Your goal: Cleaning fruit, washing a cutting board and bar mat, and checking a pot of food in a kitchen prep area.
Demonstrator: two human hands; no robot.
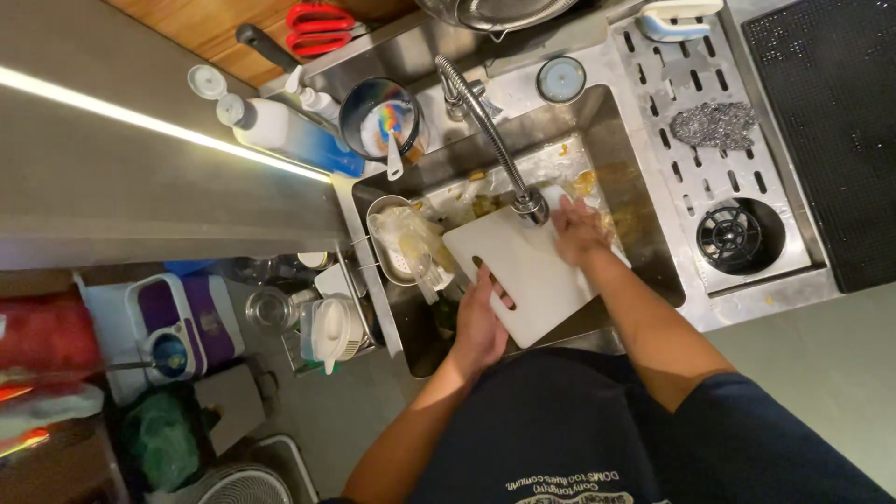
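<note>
A steel wool pad [714,124] lies on the drainboard [653,84] beside red scissors [317,28].

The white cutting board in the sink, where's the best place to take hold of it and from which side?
Probably by the slot handle at the near end of the cutting board, coming from the body side. The board tilts over the sink with that end closest, and the left hand already grips there, while the right hand rests on the far end under the tap.

1 head-worn camera looks steeply down, near, onto the sink [644,271].
</note>
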